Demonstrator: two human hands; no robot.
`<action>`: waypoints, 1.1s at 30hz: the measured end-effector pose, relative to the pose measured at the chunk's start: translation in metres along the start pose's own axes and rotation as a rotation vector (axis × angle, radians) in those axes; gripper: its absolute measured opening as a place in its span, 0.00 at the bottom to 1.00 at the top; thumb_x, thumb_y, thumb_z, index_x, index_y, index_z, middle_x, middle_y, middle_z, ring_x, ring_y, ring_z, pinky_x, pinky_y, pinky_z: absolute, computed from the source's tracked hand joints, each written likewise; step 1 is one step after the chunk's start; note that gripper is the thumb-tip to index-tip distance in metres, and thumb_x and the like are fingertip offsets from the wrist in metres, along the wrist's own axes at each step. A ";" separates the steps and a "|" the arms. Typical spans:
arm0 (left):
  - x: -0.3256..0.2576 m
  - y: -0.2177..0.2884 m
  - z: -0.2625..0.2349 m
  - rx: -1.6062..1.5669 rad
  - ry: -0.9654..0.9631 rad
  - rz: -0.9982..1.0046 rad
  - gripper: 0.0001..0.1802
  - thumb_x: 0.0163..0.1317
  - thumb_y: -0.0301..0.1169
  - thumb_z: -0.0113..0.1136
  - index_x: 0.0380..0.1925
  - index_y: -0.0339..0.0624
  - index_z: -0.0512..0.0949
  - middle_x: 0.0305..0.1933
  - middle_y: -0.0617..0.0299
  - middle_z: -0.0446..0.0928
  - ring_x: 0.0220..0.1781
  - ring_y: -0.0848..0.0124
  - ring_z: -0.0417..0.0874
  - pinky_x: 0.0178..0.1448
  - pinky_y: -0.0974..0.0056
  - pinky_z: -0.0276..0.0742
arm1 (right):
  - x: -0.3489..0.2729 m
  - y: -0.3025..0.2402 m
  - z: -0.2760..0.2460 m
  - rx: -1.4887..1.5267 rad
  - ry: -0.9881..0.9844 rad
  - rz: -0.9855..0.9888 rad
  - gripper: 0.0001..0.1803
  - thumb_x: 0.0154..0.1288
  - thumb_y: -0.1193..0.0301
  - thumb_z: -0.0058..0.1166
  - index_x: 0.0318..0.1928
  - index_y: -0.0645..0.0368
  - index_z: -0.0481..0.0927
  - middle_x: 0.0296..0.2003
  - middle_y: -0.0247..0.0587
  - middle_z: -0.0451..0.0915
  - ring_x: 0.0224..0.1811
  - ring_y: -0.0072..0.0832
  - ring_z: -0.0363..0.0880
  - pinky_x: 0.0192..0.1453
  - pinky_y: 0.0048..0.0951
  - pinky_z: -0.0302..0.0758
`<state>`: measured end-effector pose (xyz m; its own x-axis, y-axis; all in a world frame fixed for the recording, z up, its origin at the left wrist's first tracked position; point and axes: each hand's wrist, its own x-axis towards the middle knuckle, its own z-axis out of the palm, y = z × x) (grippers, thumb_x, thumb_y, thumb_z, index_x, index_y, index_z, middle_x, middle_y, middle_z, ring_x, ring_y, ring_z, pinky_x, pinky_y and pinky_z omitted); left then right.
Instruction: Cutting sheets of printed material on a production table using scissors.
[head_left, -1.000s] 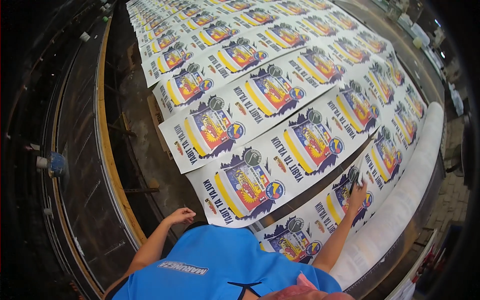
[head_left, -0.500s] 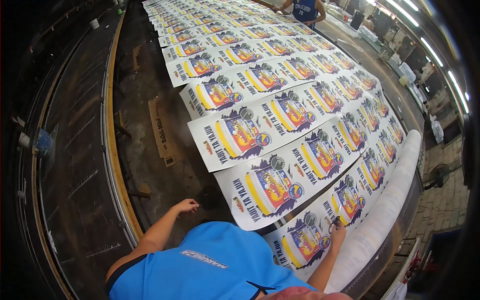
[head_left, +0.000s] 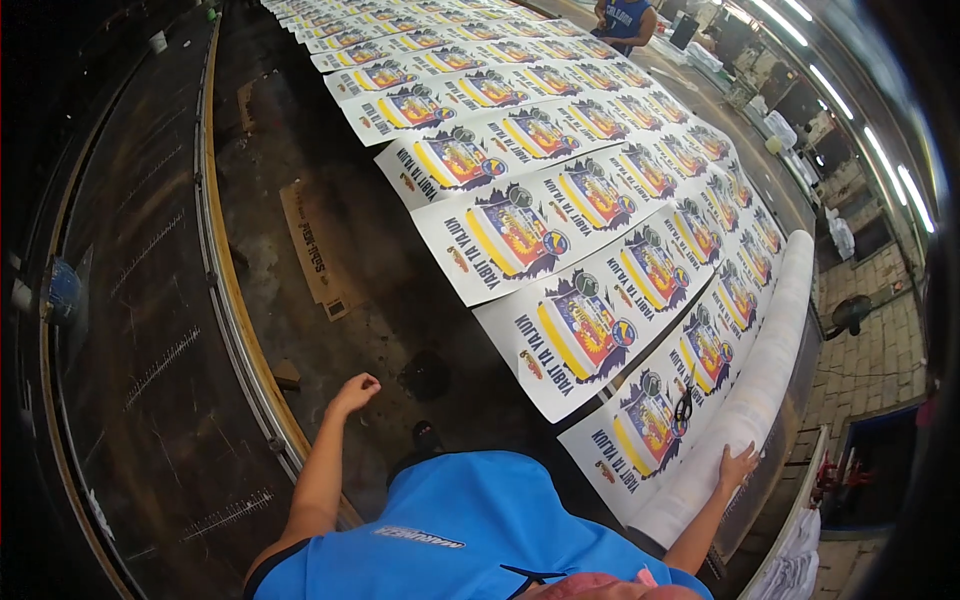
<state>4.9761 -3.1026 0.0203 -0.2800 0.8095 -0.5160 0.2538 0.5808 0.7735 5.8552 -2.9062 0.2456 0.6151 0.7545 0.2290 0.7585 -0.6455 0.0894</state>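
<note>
Fingers spread, our right hand (head_left: 740, 465) is seemingly steadying the white sheet roll (head_left: 752, 402) beneath; left hand (head_left: 357, 393) is hovering curled.

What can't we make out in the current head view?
All head view:
- Right hand: palm, hidden behind its back.
- White roll: near end, partly covered by right forearm.
- Printed sheets: far end, cut off by upper edge.
- Scissors: blade tips, too small against print.

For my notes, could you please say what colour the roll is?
The roll is mostly white; head view.
</note>
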 end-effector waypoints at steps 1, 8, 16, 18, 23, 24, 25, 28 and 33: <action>-0.012 0.005 -0.009 0.023 0.091 0.054 0.14 0.63 0.37 0.65 0.45 0.42 0.80 0.37 0.59 0.82 0.39 0.68 0.81 0.46 0.62 0.77 | -0.006 0.004 -0.004 -0.006 0.006 -0.003 0.48 0.59 0.47 0.61 0.76 0.39 0.55 0.76 0.48 0.50 0.78 0.52 0.48 0.60 0.83 0.57; -0.085 0.041 -0.076 0.359 0.862 0.279 0.12 0.61 0.28 0.62 0.45 0.44 0.77 0.57 0.52 0.72 0.66 0.50 0.67 0.68 0.49 0.65 | 0.003 -0.016 -0.016 -0.140 -0.242 0.181 0.64 0.47 0.29 0.60 0.78 0.28 0.38 0.78 0.51 0.44 0.74 0.62 0.54 0.60 0.80 0.61; -0.164 0.036 -0.062 0.536 1.025 -0.398 0.33 0.60 0.33 0.64 0.65 0.44 0.64 0.78 0.53 0.52 0.81 0.51 0.46 0.75 0.29 0.45 | 0.054 -0.013 -0.009 -0.028 -0.175 0.220 0.63 0.47 0.24 0.54 0.78 0.33 0.44 0.75 0.57 0.51 0.70 0.63 0.62 0.62 0.73 0.64; -0.177 0.021 -0.056 0.615 1.002 -0.459 0.39 0.60 0.36 0.64 0.69 0.42 0.59 0.80 0.53 0.45 0.83 0.51 0.41 0.77 0.29 0.38 | 0.067 -0.006 -0.003 0.003 -0.178 0.223 0.63 0.47 0.24 0.54 0.78 0.33 0.44 0.75 0.58 0.52 0.70 0.63 0.62 0.62 0.73 0.64; -0.180 -0.006 -0.059 0.638 0.983 -0.372 0.42 0.59 0.37 0.63 0.72 0.44 0.57 0.81 0.54 0.42 0.83 0.51 0.40 0.76 0.27 0.38 | 0.098 -0.006 0.007 0.040 -0.179 0.224 0.63 0.47 0.24 0.53 0.78 0.35 0.45 0.73 0.56 0.55 0.68 0.63 0.64 0.61 0.72 0.65; -0.181 -0.007 -0.059 0.600 0.964 -0.365 0.43 0.59 0.37 0.63 0.73 0.45 0.56 0.81 0.54 0.42 0.83 0.51 0.40 0.76 0.26 0.38 | 0.105 -0.005 0.010 0.043 -0.176 0.216 0.63 0.47 0.24 0.53 0.78 0.35 0.45 0.73 0.56 0.55 0.68 0.63 0.64 0.61 0.72 0.65; -0.182 -0.002 -0.056 0.594 0.961 -0.368 0.43 0.59 0.37 0.63 0.73 0.45 0.56 0.81 0.54 0.42 0.83 0.51 0.40 0.76 0.26 0.38 | 0.109 0.000 0.012 0.078 -0.184 0.221 0.63 0.47 0.24 0.53 0.79 0.36 0.45 0.73 0.56 0.56 0.69 0.63 0.63 0.61 0.73 0.63; -0.192 0.003 -0.050 0.503 1.038 -0.505 0.42 0.60 0.37 0.62 0.73 0.48 0.56 0.82 0.54 0.39 0.83 0.51 0.40 0.75 0.26 0.41 | 0.121 0.009 0.016 0.120 -0.184 0.216 0.63 0.47 0.24 0.53 0.79 0.36 0.45 0.73 0.56 0.57 0.70 0.63 0.62 0.62 0.72 0.63; -0.214 -0.023 -0.018 0.483 1.112 -0.409 0.39 0.61 0.33 0.60 0.72 0.45 0.58 0.81 0.52 0.41 0.82 0.47 0.40 0.76 0.29 0.42 | 0.132 0.014 0.021 0.139 -0.187 0.227 0.64 0.47 0.24 0.53 0.79 0.38 0.45 0.73 0.57 0.56 0.70 0.62 0.62 0.63 0.72 0.63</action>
<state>5.0133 -3.2905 0.1193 -0.9776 0.1941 0.0815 0.2097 0.9307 0.2997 5.9516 -2.8134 0.2570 0.7911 0.6100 0.0448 0.6115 -0.7872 -0.0801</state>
